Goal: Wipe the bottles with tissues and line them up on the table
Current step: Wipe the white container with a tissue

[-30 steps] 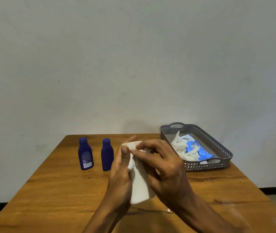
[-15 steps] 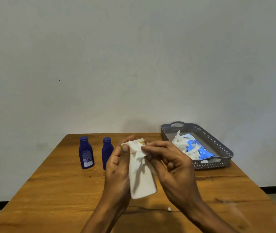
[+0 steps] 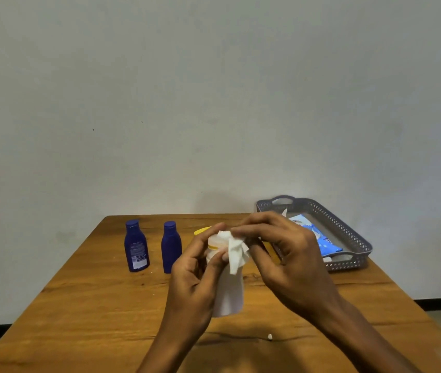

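Gripping the white bottle [image 3: 227,289] mid-body, left hand [image 3: 192,275] steadies the light, slick plastic; right hand [image 3: 281,254] pinches the limp tissue [image 3: 237,250] at its neck

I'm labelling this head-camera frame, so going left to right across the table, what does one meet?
Labelled blue bottle → plain blue bottle → left hand gripping the white bottle → tissue pinched by the right hand → blue packet → grey tray.
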